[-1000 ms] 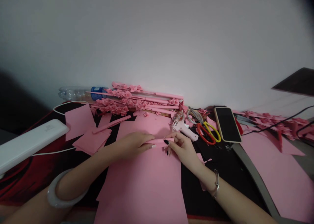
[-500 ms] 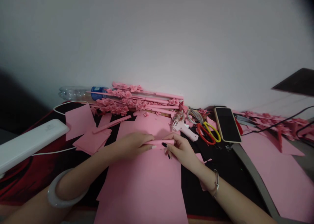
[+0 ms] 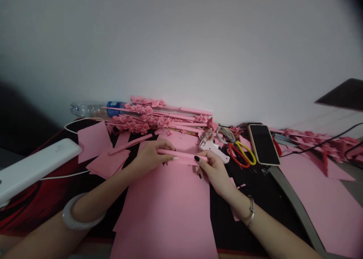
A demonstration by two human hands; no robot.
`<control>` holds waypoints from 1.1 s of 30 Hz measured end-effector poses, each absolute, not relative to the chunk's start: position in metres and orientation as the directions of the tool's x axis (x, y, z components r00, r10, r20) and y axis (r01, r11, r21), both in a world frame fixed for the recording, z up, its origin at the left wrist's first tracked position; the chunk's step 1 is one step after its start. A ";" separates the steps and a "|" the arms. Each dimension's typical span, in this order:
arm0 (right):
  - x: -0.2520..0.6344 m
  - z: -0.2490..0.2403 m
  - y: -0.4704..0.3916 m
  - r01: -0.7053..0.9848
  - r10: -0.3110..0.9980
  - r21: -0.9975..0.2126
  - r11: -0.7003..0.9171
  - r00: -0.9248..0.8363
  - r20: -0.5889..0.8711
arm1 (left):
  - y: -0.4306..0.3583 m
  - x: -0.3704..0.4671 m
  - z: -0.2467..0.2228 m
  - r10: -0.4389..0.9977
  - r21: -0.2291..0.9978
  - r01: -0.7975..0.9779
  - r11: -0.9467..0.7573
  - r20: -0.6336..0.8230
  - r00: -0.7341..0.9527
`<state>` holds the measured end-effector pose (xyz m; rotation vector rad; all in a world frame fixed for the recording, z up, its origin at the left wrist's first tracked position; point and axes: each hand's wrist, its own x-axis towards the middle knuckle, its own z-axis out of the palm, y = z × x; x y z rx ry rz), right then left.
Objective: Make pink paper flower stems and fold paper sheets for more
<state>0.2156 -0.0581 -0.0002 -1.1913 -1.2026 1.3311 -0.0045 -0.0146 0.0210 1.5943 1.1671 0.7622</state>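
A rolled piece of pink paper (image 3: 183, 156) runs sideways between my two hands, over the stack of pink sheets (image 3: 170, 210). My left hand (image 3: 153, 153) is closed around its left end, thumb in front. At the right end, my right hand (image 3: 212, 170) pinches the roll between its thumb and fingers, which have dark nails. Just beyond my right hand lies a pale pink glue gun (image 3: 214, 149). The lower edge of the roll seems partly unrolled, and the fingers behind it are hidden.
Pink paper flowers (image 3: 147, 119) and a plastic bottle (image 3: 90, 109) lie along the wall. Scissors (image 3: 241, 153) with red and yellow handles and a phone (image 3: 263, 145) are at right. Square pink papers (image 3: 95, 140) and a white bar-shaped device (image 3: 39, 166) are at left.
My left hand has moved up and slightly left along the roll, exposing more of it between the hands. My right hand has shifted slightly right and up, still pinching.
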 end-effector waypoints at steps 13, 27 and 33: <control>0.214 -0.002 -0.062 -0.054 0.993 -0.993 -0.101 -0.074 -0.097 | -0.018 0.003 0.015 0.910 0.980 0.200 -0.006 -0.077 0.408; 0.213 -0.005 -0.061 -0.087 0.998 -0.994 -0.065 -0.020 -0.063 | -0.019 0.004 0.015 0.908 0.984 0.176 0.010 -0.083 0.410; 0.213 -0.004 -0.062 -0.046 0.999 -0.998 -0.053 -0.001 -0.053 | -0.020 0.003 0.016 0.907 0.980 0.198 -0.027 -0.059 0.417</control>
